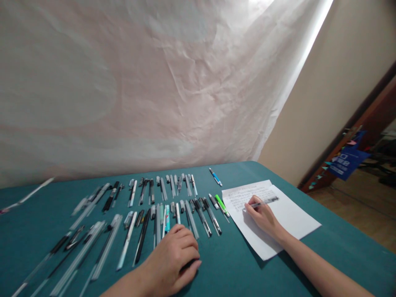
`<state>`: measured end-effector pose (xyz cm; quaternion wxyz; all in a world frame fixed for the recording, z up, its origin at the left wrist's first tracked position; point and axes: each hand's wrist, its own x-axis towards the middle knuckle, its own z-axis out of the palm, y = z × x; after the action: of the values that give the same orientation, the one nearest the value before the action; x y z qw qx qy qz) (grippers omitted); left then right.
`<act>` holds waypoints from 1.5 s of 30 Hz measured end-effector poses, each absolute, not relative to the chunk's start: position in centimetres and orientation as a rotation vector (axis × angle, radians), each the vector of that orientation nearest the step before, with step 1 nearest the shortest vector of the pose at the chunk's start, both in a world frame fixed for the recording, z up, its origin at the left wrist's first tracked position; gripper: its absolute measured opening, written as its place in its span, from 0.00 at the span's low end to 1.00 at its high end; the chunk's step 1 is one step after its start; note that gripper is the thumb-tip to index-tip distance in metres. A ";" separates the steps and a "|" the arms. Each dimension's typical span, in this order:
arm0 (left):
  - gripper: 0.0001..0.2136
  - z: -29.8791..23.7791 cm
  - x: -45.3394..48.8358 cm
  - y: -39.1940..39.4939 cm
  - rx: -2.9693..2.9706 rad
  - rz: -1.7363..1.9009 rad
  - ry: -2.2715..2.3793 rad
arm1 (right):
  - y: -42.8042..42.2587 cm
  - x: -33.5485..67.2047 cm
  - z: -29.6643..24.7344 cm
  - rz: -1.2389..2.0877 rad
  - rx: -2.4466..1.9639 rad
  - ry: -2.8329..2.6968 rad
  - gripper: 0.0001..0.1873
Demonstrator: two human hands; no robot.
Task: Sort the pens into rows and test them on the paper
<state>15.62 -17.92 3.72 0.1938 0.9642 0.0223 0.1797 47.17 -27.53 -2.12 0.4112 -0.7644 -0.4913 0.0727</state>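
Note:
My right hand [259, 212] grips a clear-barrelled pen [268, 202] over a white sheet of paper [295, 218] covered partly in lines of handwriting. The pen's tip is hidden by my fingers, so contact with the paper cannot be made out. On the green tabletop rests my left hand [176, 258], its fingers loosely curled together and no object visible in it. Just beyond it lie several pens in a row, among them a light-blue patterned pen [167, 218] and a clear pen with a black grip [202, 218].
Two rows of pens, caps and clear barrels spread over the green table [213, 264]. A blue pen [215, 177] and a bright green one [222, 205] lie left of the paper. A thin white cord [31, 194] is at far left. Behind hangs a pale curtain [173, 90].

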 end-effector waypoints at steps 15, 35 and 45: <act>0.07 3.4 15.7 -17.8 2.744 0.505 0.048 | -27.4 47.4 -2.1 0.126 -1.941 -1.300 0.09; 0.08 3.2 15.9 -17.7 2.772 0.429 0.063 | -27.5 47.6 -2.1 0.201 -1.872 -1.272 0.11; 0.08 3.3 15.9 -17.9 2.760 0.456 0.069 | -27.6 47.2 -1.7 0.183 -1.846 -1.252 0.09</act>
<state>15.88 -17.86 3.27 0.1709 0.9718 0.0243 0.1606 47.22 -27.58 -1.73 0.4365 -0.7421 -0.5034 0.0735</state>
